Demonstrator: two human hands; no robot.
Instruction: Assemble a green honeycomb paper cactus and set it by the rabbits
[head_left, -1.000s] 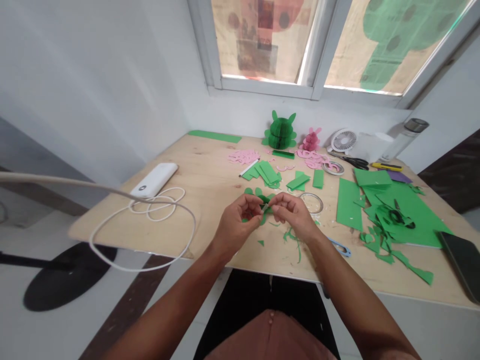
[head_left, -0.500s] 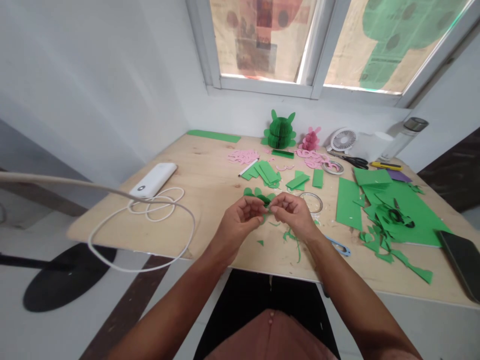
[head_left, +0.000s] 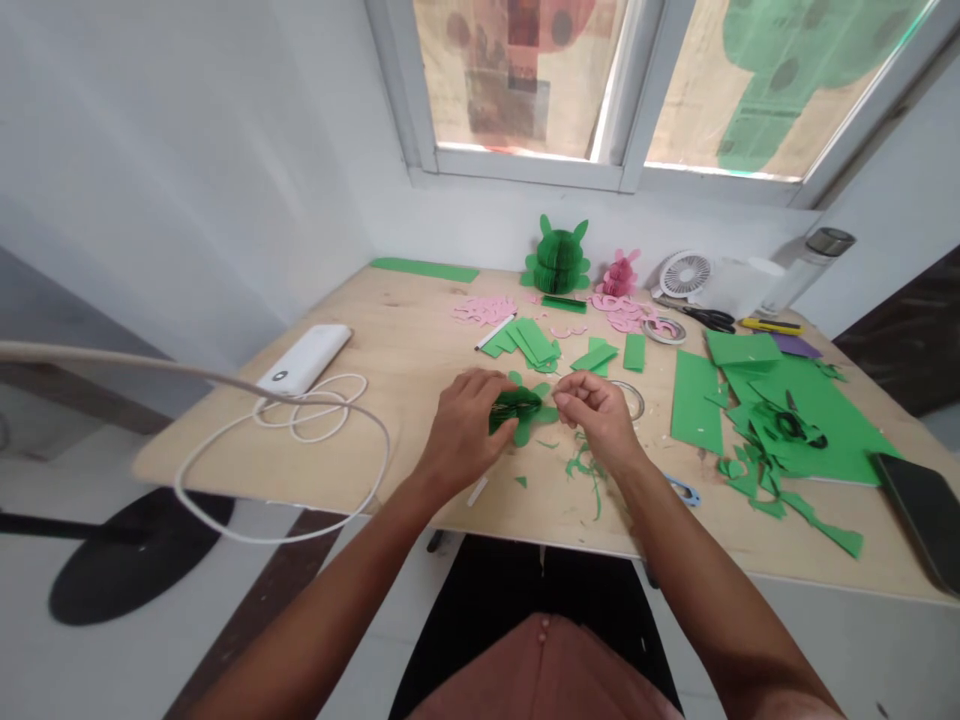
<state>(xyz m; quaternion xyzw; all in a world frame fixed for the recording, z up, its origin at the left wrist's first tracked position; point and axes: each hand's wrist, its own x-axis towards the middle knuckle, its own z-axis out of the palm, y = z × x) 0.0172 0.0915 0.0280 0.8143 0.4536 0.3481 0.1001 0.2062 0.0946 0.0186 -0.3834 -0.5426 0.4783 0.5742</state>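
My left hand [head_left: 466, 420] is closed around a small green paper figure [head_left: 525, 408] with pleated dark layers and rounded petal-like tabs. Its tabs stick out above, below and to the right of the fingers. Just right of the figure, my right hand [head_left: 596, 412] is pinched, thumb against fingertips. Whatever lies in that pinch is too small to make out. Behind the right hand is a tape roll [head_left: 634, 398], partly hidden. Thin green paper scraps [head_left: 583, 462] lie below it, and a small white strip [head_left: 478, 491] lies below the left hand.
At the back stand a green pleated paper figure [head_left: 559, 262], a pink one [head_left: 619, 274] and a small fan [head_left: 685, 274]. Green sheets [head_left: 847, 430] with scissors [head_left: 787, 425] and a phone [head_left: 919, 520] are on the right. A power bank [head_left: 306, 360] with its cable sits left.
My left hand has turned over and now wraps the green figure from the left. My right hand has drawn slightly right, away from the left fingers. The white strip now shows on the table.
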